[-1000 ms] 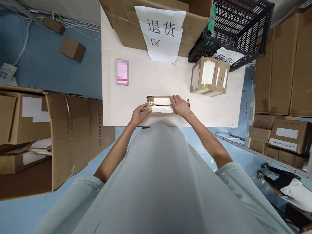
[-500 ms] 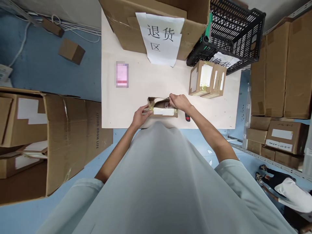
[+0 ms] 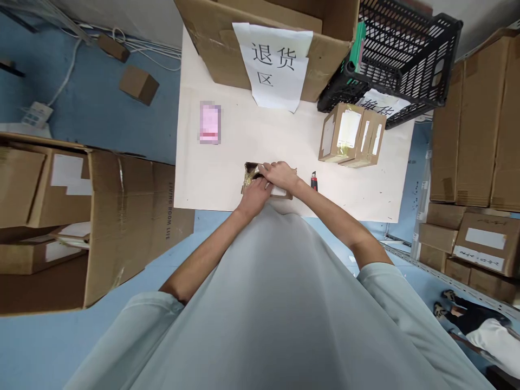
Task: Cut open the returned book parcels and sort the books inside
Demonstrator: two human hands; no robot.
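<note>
A small brown cardboard parcel (image 3: 250,172) lies near the front edge of the pale table (image 3: 268,141), its top flaps parted. My left hand (image 3: 255,196) presses on the parcel's near side with curled fingers. My right hand (image 3: 280,174) lies over the top of the parcel, fingers bent onto its flap. Both hands cover most of the parcel. A small red and black cutter (image 3: 314,181) lies on the table just right of my right wrist.
Two taped parcels (image 3: 351,135) stand at the table's right. A large carton with a paper sign (image 3: 276,59) and a black plastic crate (image 3: 402,49) sit at the back. A pink item (image 3: 210,122) lies left. Big cartons (image 3: 81,216) flank the floor; another person's feet (image 3: 450,303) show lower right.
The parcel's flaps have been pulled apart. My left hand has slid from the parcel's left end onto its near side, and my right hand has moved left over the top.
</note>
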